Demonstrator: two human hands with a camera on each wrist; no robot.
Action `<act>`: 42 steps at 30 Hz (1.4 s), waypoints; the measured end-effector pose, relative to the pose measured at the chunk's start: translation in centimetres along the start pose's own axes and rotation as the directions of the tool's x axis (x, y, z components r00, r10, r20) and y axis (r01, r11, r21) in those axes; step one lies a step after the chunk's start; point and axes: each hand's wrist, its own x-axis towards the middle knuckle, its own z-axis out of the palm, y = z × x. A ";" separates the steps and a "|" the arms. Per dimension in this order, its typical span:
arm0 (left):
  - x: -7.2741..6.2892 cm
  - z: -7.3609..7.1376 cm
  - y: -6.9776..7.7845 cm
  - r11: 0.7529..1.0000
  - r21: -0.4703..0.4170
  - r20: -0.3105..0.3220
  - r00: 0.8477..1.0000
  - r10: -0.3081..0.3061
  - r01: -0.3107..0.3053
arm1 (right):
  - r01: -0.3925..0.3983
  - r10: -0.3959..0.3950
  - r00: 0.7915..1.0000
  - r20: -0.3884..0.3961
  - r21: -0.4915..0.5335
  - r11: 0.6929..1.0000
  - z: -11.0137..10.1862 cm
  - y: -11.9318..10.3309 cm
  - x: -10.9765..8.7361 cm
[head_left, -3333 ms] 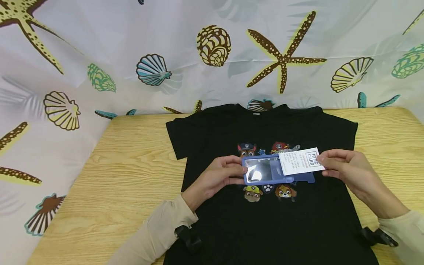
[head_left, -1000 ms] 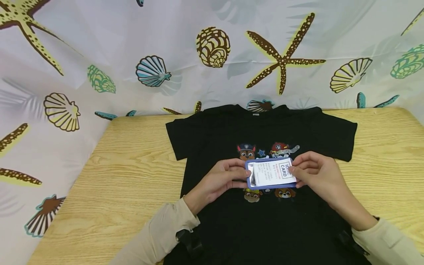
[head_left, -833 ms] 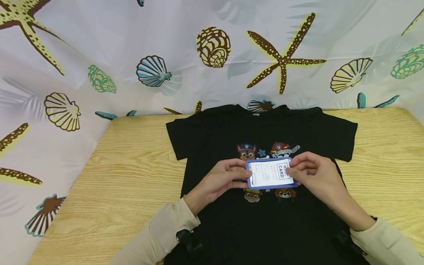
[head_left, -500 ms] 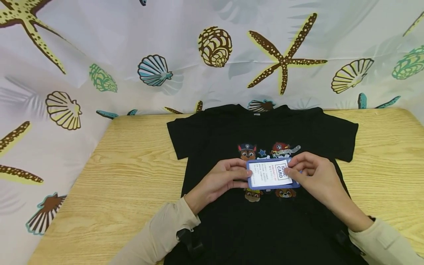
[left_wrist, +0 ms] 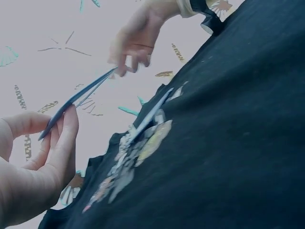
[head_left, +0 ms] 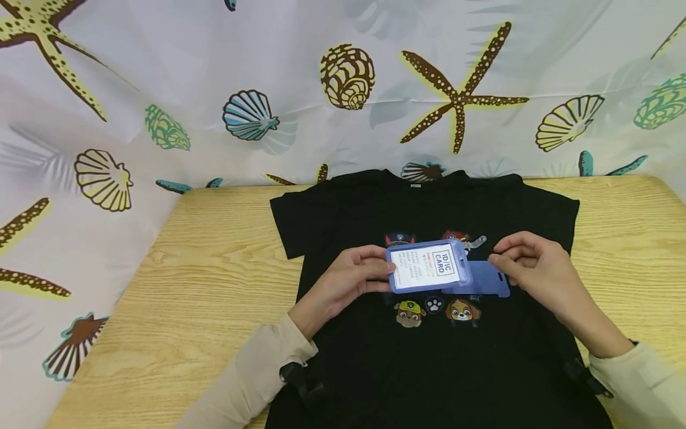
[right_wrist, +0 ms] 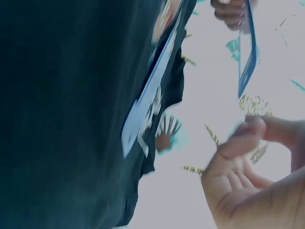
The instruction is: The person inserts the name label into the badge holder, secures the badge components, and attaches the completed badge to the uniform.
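Note:
My left hand [head_left: 345, 283] grips the left end of a blue ID card holder [head_left: 465, 271], fingers under it and thumb on its edge. A white card [head_left: 426, 268] printed "ID/IC CARD" lies inside its frame. The left wrist view shows the holder [left_wrist: 71, 100] raised above the shirt. A flat blue slotted cover piece [head_left: 489, 279] lies on the shirt, partly behind the holder. My right hand [head_left: 543, 277] hovers just right of that piece, fingers loosely curled. The right wrist view shows nothing between the thumb and fingers of the right hand [right_wrist: 248, 171].
A black T-shirt [head_left: 429, 363] with cartoon dog prints is spread over a wooden table [head_left: 214, 256]. A small grey strap with a round end [head_left: 476, 242] lies above the cover piece. Behind hangs a white curtain [head_left: 300, 53] with shells and starfish.
The right hand brought the card over onto the holder, then let go and drew back right. The left hand has lifted the holder up and leftward, uncovering the blue piece on the shirt.

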 end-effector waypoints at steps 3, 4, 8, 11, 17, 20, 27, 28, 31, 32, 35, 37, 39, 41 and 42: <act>-0.1 -0.3 0.7 1.000 -0.008 -0.016 1.000 0.011 -0.011 | 0.001 0.009 0.998 0.062 -0.156 0.988 -0.3 0.7 0.4; -0.2 -0.4 0.9 1.000 -0.013 -0.022 1.000 0.016 -0.016 | 0.007 0.009 0.997 0.078 -0.206 0.979 -0.3 0.9 0.5; -0.3 -0.7 1.6 0.999 -0.037 -0.041 0.999 0.029 -0.030 | 0.004 0.033 0.992 0.124 -0.286 0.958 -0.3 1.6 0.9; -0.3 -0.8 1.9 0.998 -0.049 -0.042 0.998 0.038 -0.040 | 0.031 0.017 0.989 0.147 -0.316 0.948 -0.5 2.1 1.2; -0.3 -1.0 1.9 0.997 -0.062 -0.034 0.999 0.036 -0.038 | 0.039 0.051 0.970 0.236 -0.361 0.932 -0.6 2.7 2.2; -0.3 -1.0 1.8 0.998 -0.054 -0.031 0.999 0.025 -0.027 | 0.039 0.069 0.959 0.276 -0.366 0.930 -0.5 2.9 2.5; -0.2 -0.9 1.5 0.999 -0.032 -0.015 1.000 0.004 -0.005 | 0.061 0.078 0.943 0.323 -0.399 0.915 -0.6 3.3 3.1; -0.2 -0.9 1.5 1.000 -0.030 -0.013 1.000 0.003 -0.003 | 0.066 0.076 0.941 0.329 -0.402 0.913 -0.6 3.4 3.2; -0.2 -0.9 1.5 1.000 -0.023 -0.010 1.000 0.003 -0.003 | 0.073 0.074 0.938 0.338 -0.402 0.913 -0.5 3.3 3.3; -0.3 -0.8 1.5 1.000 -0.023 -0.009 1.000 0.003 -0.003 | 0.073 0.075 0.937 0.341 -0.400 0.914 -0.5 3.3 3.3; -0.3 -0.8 1.5 1.000 -0.017 -0.006 1.000 0.001 -0.001 | 0.067 0.080 0.935 0.346 -0.393 0.917 -0.5 3.3 3.4; -0.3 -0.8 1.4 1.000 -0.014 -0.002 1.000 0.003 -0.003 | 0.062 0.084 0.933 0.351 -0.385 0.921 -0.5 3.3 3.6; -0.2 -0.9 1.4 1.000 -0.010 0.001 1.000 0.003 -0.003 | 0.053 0.090 0.930 0.355 -0.373 0.926 -0.5 3.4 3.6; -0.2 -0.9 1.3 1.000 -0.008 0.005 1.000 0.006 -0.006 | 0.039 0.097 0.930 0.355 -0.357 0.933 -0.5 3.4 3.7; -0.2 -0.9 1.3 1.000 -0.008 0.006 1.000 0.006 -0.006 | 0.028 0.103 0.930 0.354 -0.347 0.937 -0.5 3.4 3.7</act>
